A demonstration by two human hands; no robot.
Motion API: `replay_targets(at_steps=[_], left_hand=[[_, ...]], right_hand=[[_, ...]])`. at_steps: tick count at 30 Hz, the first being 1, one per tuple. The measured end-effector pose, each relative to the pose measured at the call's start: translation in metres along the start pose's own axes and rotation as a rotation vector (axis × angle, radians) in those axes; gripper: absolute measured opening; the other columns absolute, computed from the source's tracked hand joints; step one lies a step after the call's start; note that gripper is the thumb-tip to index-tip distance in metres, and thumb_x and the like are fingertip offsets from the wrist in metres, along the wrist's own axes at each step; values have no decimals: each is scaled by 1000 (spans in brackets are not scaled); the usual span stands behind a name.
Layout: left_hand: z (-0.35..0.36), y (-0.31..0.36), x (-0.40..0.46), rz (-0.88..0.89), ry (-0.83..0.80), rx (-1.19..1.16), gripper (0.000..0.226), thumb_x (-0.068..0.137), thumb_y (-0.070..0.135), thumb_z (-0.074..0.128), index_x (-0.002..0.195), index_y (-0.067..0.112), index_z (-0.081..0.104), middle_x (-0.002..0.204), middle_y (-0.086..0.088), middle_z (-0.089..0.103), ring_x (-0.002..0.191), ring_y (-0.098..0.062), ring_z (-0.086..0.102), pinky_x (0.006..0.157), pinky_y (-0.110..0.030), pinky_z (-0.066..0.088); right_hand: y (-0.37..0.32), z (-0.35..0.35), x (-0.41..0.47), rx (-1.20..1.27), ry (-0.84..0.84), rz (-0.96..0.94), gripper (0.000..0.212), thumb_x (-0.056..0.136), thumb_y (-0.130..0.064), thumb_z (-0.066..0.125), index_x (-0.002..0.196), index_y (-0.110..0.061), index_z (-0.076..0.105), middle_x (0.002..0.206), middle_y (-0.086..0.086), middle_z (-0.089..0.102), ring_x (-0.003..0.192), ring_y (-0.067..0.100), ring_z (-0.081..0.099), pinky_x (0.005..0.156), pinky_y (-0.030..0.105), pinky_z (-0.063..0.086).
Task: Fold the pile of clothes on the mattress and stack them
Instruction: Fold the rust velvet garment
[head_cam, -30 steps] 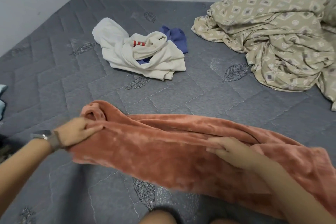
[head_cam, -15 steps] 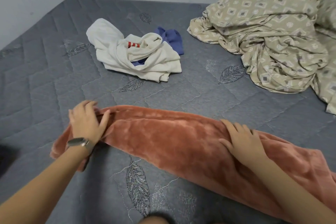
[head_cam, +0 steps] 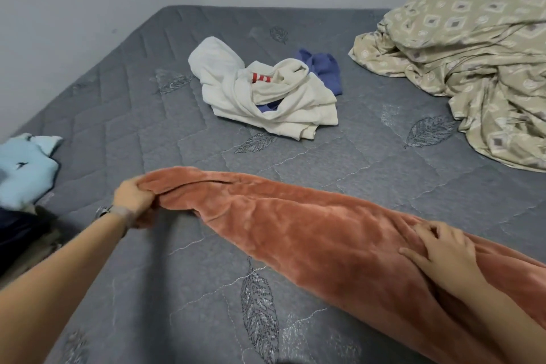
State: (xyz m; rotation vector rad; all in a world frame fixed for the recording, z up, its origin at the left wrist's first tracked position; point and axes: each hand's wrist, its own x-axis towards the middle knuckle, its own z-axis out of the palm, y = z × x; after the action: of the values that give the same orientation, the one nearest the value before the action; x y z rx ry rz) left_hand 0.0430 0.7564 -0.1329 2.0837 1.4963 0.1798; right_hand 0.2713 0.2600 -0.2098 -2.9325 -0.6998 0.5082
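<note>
The rust fleece garment (head_cam: pixel 310 233) lies in a long band across the mattress (head_cam: pixel 147 127), running from nine toward five o'clock, only partly folded. At twelve the cream and blue pile (head_cam: pixel 266 97) waits untouched; at nine, possibly finished pieces (head_cam: pixel 26 165). The left hand (head_cam: pixel 133 198) grips the garment's end; the right hand (head_cam: pixel 440 254) rests spread and flat on it.
</note>
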Motion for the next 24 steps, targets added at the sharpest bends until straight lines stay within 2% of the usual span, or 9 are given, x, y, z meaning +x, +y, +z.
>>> replay_targets(at_steps=[2, 4, 7, 12, 15, 17, 20, 22, 24], left_hand=[[-22, 32, 16, 84, 232, 71, 30, 81, 14, 47, 97, 10, 72, 91, -19, 68, 68, -21, 68, 62, -30, 56], [-32, 62, 25, 50, 377, 26, 35, 80, 20, 52, 113, 18, 63, 129, -17, 50, 106, -31, 59, 84, -37, 53], [-30, 79, 36, -317, 170, -457, 82, 69, 18, 79, 136, 24, 34, 134, -9, 33, 108, -27, 53, 75, -46, 55], [24, 58, -1, -438, -270, -604, 77, 57, 45, 87, 116, 9, 52, 115, -8, 61, 103, -31, 61, 84, -51, 53], [62, 46, -24, -521, -229, -798, 110, 54, 45, 88, 140, 24, 23, 134, -9, 45, 116, -34, 53, 91, -59, 47], [73, 40, -22, -545, -11, -1018, 85, 71, 50, 75, 137, 20, 31, 126, -5, 49, 109, -28, 57, 94, -54, 47], [77, 23, -20, -690, -15, -1335, 30, 94, 35, 33, 94, 16, 56, 99, -5, 60, 82, -24, 57, 89, -43, 47], [78, 12, -18, -630, -156, -1246, 20, 93, 20, 39, 79, 19, 53, 75, -2, 59, 73, -21, 52, 70, -38, 52], [77, 7, -15, -447, -306, -1026, 4, 88, 22, 58, 86, 21, 56, 71, -2, 58, 72, -18, 53, 59, -35, 55]], right_hand=[[-1, -1, 3, -38, -46, 17, 58, 82, -69, 48, 131, -36, 47, 124, -4, 42, 119, 23, 40, 103, 41, 30], [-3, -2, 5, -83, -70, 24, 59, 82, -72, 42, 132, -41, 41, 125, -6, 38, 120, 20, 38, 104, 39, 30], [-6, -2, 9, -113, -52, 33, 61, 82, -75, 38, 134, -43, 36, 125, -7, 36, 121, 19, 38, 105, 37, 30], [-27, -16, 10, -202, -110, 52, 57, 86, -70, 40, 132, -37, 36, 126, -2, 36, 123, 22, 38, 106, 40, 32], [-71, -25, 12, -258, -35, 44, 50, 81, -29, 61, 127, -16, 48, 120, 11, 49, 114, 32, 50, 103, 58, 35], [-105, -24, 12, -151, 74, -176, 73, 56, -15, 76, 127, -11, 56, 121, 20, 56, 109, 38, 56, 97, 64, 39], [-157, -15, 10, -18, 4, -402, 81, 79, -33, 58, 151, -26, 22, 156, 4, 25, 145, 25, 20, 119, 49, 12], [-177, 3, 9, 11, -33, -414, 73, 87, -58, 32, 153, -30, 14, 161, -3, 13, 149, 21, 5, 119, 48, -5], [-182, 20, 7, -63, -82, -411, 90, 77, -78, 23, 150, -25, 30, 157, 3, 25, 147, 29, 18, 116, 55, -2]])
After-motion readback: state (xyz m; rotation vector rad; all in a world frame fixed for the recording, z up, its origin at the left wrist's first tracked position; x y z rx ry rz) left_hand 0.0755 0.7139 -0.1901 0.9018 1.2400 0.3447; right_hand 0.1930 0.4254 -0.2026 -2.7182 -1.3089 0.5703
